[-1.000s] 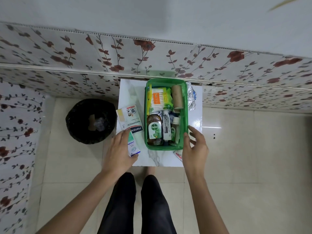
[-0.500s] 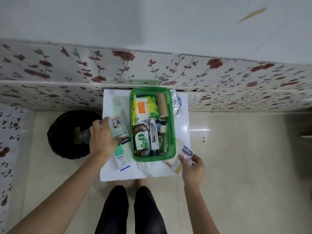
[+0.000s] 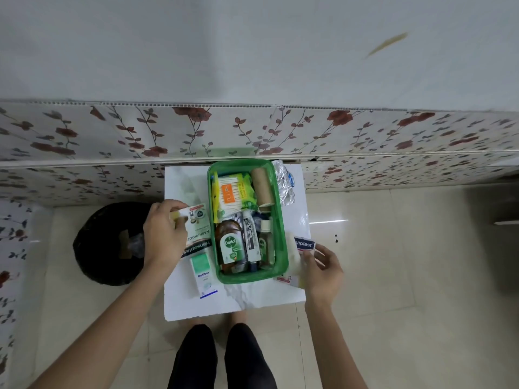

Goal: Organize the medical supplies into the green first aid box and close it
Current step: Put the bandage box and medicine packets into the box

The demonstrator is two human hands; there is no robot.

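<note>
Green first aid box (image 3: 282, 217) sits open on the white table (image 3: 252, 299), packed with supplies; the left hand (image 3: 164, 234) grips a Hansaplast box (image 3: 198, 231) beside it, the right hand (image 3: 323, 272) pinches a Hansaplast strip packet (image 3: 303, 244)

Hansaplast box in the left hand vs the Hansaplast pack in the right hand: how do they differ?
The left hand holds the Hansaplast box left of the green first aid box; the right hand holds the Hansaplast pack at its right rim. The box's branding sits on a dark band, the pack's on a blue one. The box shows a broad printed face; the pack shows mostly a narrow label end. Both are outside the first aid box.
</note>
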